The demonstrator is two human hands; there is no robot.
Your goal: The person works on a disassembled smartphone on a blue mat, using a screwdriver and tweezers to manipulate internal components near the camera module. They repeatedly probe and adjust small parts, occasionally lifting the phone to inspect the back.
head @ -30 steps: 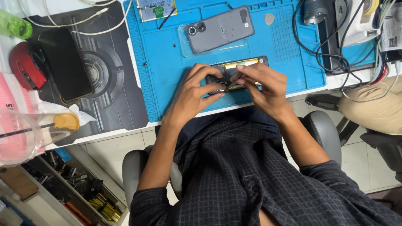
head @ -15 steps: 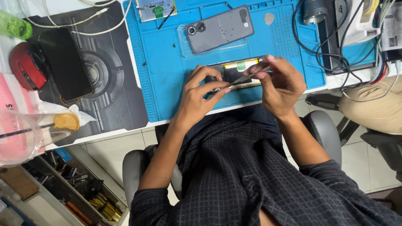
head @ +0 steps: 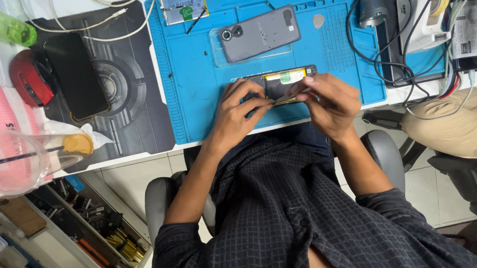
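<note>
- The opened phone (head: 280,85) lies on the blue work mat (head: 202,97), at the edge nearest to the person, with its inner parts and a yellow-green label facing up.
- The left hand (head: 237,113) presses on the left part of the opened phone; its fingers are bent over the frame and hold it steady.
- The right hand (head: 328,102) is closed in a pinch on a thin tool (head: 289,98) that lies across the lower edge of the phone.
- Half a second ago the right hand was a little higher and the tool pointed up to the right; now the hand is lower and the tool is almost flat against the phone. In my judgement the tool is being put to work at the frame edge.
- A grey back cover (head: 259,33) with camera holes rests higher on the mat, well apart from both hands.
- A black phone (head: 76,75) lies on the dark mat (head: 130,102) to the left, beside a red mouse (head: 30,78).
</note>
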